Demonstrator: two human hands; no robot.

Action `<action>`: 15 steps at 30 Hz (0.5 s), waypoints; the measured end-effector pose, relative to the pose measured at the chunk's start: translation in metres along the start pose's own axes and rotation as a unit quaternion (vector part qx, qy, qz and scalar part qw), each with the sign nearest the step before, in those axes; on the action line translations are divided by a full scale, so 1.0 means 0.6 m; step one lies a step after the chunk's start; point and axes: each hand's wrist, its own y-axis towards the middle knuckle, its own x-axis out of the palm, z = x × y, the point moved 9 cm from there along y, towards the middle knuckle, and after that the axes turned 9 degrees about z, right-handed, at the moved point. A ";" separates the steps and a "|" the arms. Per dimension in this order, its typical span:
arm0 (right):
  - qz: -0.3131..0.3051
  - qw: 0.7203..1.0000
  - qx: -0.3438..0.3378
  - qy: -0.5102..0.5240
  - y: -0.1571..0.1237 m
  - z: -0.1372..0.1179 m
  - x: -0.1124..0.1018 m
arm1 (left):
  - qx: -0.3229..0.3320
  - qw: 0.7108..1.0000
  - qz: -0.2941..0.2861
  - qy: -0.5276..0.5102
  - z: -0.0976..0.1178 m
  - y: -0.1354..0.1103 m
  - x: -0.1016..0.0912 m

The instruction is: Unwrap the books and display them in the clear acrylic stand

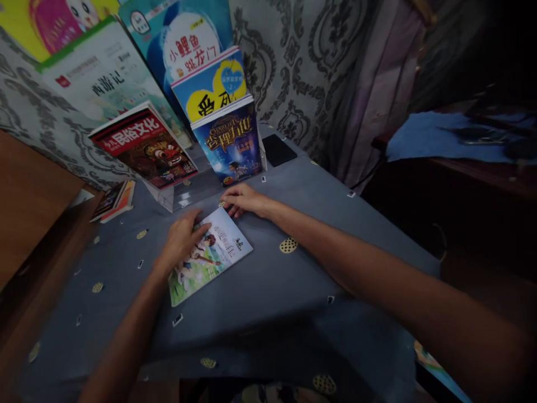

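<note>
A thin paperback book (218, 254) with a pale blue and green illustrated cover lies tilted on the cloth-covered table. My left hand (183, 238) rests on its upper left part, thumb over the cover and fingers spread. Just beyond the top corner of this book is my right hand (245, 200), its fingers loosely bent and slightly apart, with nothing visible in them. Behind the hands, a clear stand (165, 197) carries upright books, among them a red-topped book (145, 146) and a dark blue book (230, 143).
More upright books stand behind, including a white-green one (104, 78) and a teal one (168, 33). A black flat object (277, 150) lies right of the stand. Several books (117, 201) are stacked at the left edge. A blue cloth (440, 137) covers furniture at right.
</note>
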 end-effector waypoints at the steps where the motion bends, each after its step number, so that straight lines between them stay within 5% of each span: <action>1: -0.003 1.000 0.001 -0.005 -0.001 0.000 0.001 | -0.021 0.999 -0.030 -0.041 -0.018 0.008 0.012; 6: -0.031 0.999 -0.002 -0.027 -0.001 0.003 0.009 | -0.100 0.971 -0.067 -0.208 -0.060 0.024 0.042; 11: -0.037 0.999 -0.006 -0.030 0.005 0.011 0.009 | -0.066 0.970 -0.096 -0.214 -0.017 0.012 0.038; 15: -0.049 0.998 -0.009 -0.025 0.006 0.014 0.010 | -0.113 0.913 -0.166 -0.355 -0.002 0.001 0.059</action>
